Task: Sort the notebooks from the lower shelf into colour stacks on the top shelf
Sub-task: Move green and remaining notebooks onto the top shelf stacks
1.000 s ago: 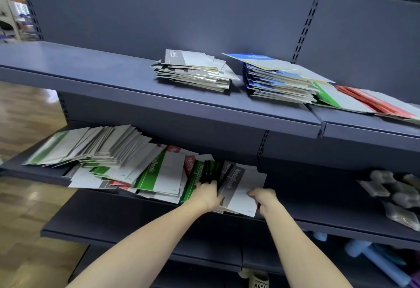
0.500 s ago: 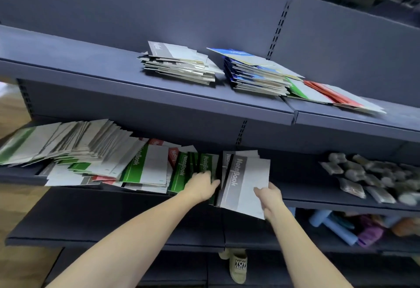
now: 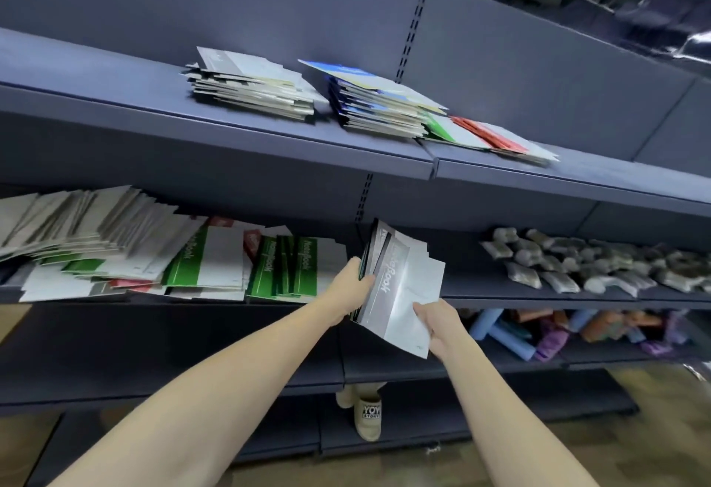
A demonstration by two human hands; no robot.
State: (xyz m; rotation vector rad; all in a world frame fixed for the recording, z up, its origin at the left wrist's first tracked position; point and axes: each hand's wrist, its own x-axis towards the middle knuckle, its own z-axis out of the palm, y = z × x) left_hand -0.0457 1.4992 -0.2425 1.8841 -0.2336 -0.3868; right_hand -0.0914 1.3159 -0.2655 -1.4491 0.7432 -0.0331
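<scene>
Dark blue shelving bays [image 3: 238, 148], tiered, seen from below head height; wood-look floor at the base. Nearest: two bare forearms reaching up and forward. Left hand [image 3: 352, 286] gripping the spine side of a small bundle of grey notebooks [image 3: 400, 294]; right hand [image 3: 436, 327] pinching its lower right corner. Bundle tilted, lifted clear of the lower shelf [image 3: 538, 296], in open space before its front edge. Left of it, on that shelf: green, red and white notebooks [image 3: 215, 263] fanned loosely, some overhanging the lip. Right: small packets [image 3: 577, 263]. Farther, on the top shelf [image 3: 115, 102]: grey stack [image 3: 254, 88], blue stack [image 3: 381, 102] just beside it, then green [image 3: 448, 131] and red [image 3: 488, 132] notebooks; bare shelf at far left.
</scene>
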